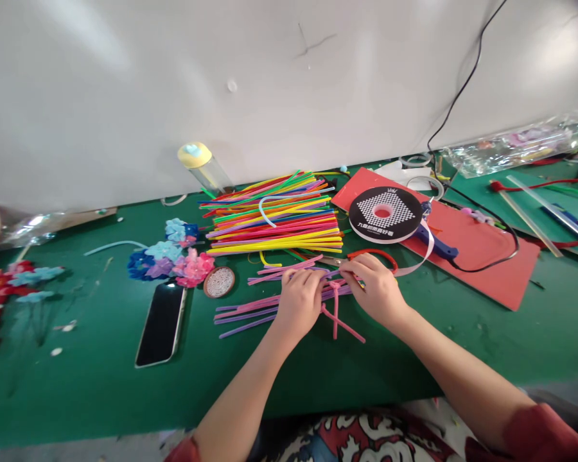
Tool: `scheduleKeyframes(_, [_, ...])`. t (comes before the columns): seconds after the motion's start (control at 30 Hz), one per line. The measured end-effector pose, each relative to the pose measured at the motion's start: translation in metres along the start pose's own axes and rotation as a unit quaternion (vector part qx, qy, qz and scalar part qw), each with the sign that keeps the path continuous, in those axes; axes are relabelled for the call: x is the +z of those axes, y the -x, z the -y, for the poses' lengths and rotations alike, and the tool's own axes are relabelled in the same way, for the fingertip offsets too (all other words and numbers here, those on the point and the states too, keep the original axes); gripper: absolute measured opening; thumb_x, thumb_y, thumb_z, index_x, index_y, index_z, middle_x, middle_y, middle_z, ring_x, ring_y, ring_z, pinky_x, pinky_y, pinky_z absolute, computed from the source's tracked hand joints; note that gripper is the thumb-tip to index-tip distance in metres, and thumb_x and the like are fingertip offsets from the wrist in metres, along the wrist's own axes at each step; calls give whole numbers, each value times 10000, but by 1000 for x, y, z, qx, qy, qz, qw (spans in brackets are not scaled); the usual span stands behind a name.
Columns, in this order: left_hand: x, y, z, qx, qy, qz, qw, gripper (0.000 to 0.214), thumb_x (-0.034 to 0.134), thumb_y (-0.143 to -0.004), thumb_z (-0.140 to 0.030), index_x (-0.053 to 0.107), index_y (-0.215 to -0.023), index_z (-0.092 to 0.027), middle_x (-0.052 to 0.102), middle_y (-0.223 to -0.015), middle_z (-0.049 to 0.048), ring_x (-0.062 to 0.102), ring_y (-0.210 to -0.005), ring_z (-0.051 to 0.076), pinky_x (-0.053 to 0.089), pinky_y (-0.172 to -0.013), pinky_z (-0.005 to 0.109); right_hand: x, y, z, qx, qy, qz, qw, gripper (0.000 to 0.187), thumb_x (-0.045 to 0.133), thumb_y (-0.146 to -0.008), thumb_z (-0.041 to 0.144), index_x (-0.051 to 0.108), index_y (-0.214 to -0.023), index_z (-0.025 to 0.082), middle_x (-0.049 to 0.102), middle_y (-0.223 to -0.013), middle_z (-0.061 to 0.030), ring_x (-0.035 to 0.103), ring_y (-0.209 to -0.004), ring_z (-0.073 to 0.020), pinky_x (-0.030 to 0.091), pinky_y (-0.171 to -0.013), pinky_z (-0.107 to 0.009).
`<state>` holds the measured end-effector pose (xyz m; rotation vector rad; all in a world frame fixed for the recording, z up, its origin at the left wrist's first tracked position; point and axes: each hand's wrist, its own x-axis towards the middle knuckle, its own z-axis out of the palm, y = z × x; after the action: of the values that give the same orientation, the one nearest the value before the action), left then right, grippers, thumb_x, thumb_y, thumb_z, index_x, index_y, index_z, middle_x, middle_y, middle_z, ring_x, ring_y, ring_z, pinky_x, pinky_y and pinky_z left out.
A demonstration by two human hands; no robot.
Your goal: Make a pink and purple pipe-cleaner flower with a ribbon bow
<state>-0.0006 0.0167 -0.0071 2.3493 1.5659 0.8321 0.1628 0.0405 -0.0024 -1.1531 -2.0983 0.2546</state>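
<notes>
Over the middle of the green table, my left hand (298,298) and my right hand (378,289) are both closed, fingertips pinching a purple pipe cleaner (334,274) between them. Just below it hangs or lies a bent pink pipe cleaner (336,311) with crossing ends; whether it is joined to the purple one I cannot tell. Loose pink and purple pipe cleaners (245,312) run under my left hand, partly hidden by it. Behind my right hand are orange-handled scissors (376,253), also partly covered.
Behind my hands lies a multicoloured pile of pipe cleaners (274,221). To the right, a ribbon spool (385,215) and a blue corded tool (438,244) rest on a red board (501,276). Leftward are a phone (160,325), a bead dish (219,282), craft flowers (164,251) and a yellow-lidded bottle (205,168).
</notes>
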Motion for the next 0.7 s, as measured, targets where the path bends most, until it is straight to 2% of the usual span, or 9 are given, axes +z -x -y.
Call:
scheduleKeyframes(0.1, [-5, -2, -3, -54, 108, 54, 991, 198, 371, -865, -160, 564, -905, -152, 650, -746, 55, 595, -720, 171, 413, -681, 301, -1, -1, 0, -28, 36, -8, 999, 146, 486, -829, 134, 617, -772, 164, 585, -705, -53, 517, -690, -153, 446, -620, -250])
scheduleKeyframes(0.17, [-9, -3, -5, -111, 195, 101, 969, 210, 356, -877, -214, 557, -851, -160, 602, -639, 23, 566, -599, 144, 412, -596, 264, -2, -1, 0, -51, 82, -15, 995, 155, 491, -822, 120, 625, -757, 161, 571, -680, -52, 492, -664, -152, 428, -597, -247])
scheduleKeyframes(0.33, [-13, -4, -6, -212, 376, 163, 887, 271, 349, -880, -325, 498, -717, -167, 521, -555, -15, 494, -515, 108, 381, -535, 235, -2, 1, -3, -127, 141, -19, 982, 168, 497, -809, 109, 629, -720, 164, 565, -688, -54, 451, -656, -150, 390, -573, -244])
scheduleKeyframes(0.47, [-11, -5, -6, -251, 498, 175, 812, 198, 399, -855, -323, 498, -811, -157, 514, -552, -24, 479, -509, 100, 371, -521, 231, 1, 4, -7, -138, 154, -37, 978, 189, 462, -841, 150, 625, -749, 176, 581, -771, -57, 470, -719, -157, 379, -598, -261])
scheduleKeyframes(0.6, [-10, -6, -9, -282, 553, 193, 760, 223, 489, -808, -375, 479, -857, -158, 553, -559, -18, 526, -526, 106, 378, -527, 228, -2, 3, -6, -190, 150, -8, 970, 189, 444, -848, 125, 625, -813, 166, 600, -787, -65, 488, -736, -161, 373, -611, -278])
scheduleKeyframes(0.7, [-11, -7, -10, -308, 578, 213, 725, 267, 533, -777, -416, 470, -838, -164, 580, -569, -9, 551, -537, 112, 386, -534, 227, -5, 2, -5, -200, 150, 13, 968, 205, 425, -855, 120, 624, -849, 168, 608, -756, -63, 493, -735, -167, 371, -620, -292])
